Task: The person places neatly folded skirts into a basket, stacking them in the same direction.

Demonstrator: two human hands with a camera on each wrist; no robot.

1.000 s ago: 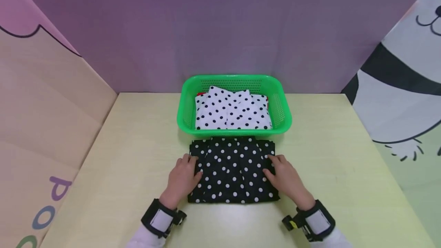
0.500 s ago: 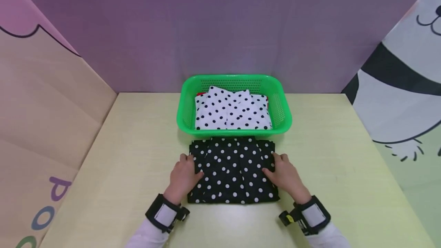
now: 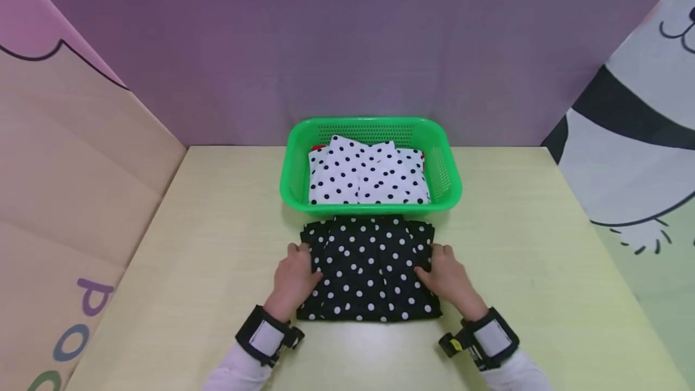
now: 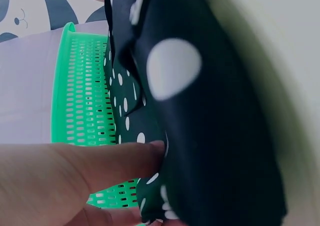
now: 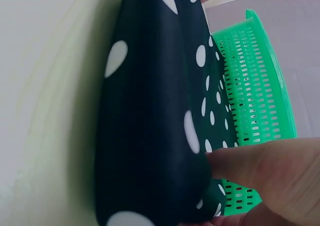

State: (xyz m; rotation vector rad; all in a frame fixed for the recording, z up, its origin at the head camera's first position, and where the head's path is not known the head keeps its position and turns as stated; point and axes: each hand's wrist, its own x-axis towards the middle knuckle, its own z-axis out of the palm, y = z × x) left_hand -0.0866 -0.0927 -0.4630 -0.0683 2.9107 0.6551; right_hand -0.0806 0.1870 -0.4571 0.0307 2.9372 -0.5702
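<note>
A folded black garment with white polka dots (image 3: 366,273) lies on the table in front of the basket in the head view. My left hand (image 3: 295,279) grips its left side, thumb on top and the other fingers round the edge. On the opposite side my right hand (image 3: 447,276) holds it the same way. The left wrist view shows the left thumb (image 4: 125,161) pressing into the dotted cloth, and the right thumb (image 5: 240,163) does likewise in the right wrist view. Fingertips under the fabric are mostly hidden.
Just behind the garment stands a green perforated basket (image 3: 453,183). In it lies a folded white garment with black dots (image 3: 366,174), with bits of red showing beneath. The pale table (image 3: 228,216) ends at a purple backdrop (image 3: 364,47), with printed cloth at both sides.
The fingers of both hands have moved from the top of the black garment to round its side edges, thumbs staying on top. Both wrists have shifted slightly; the garment lies in about the same place.
</note>
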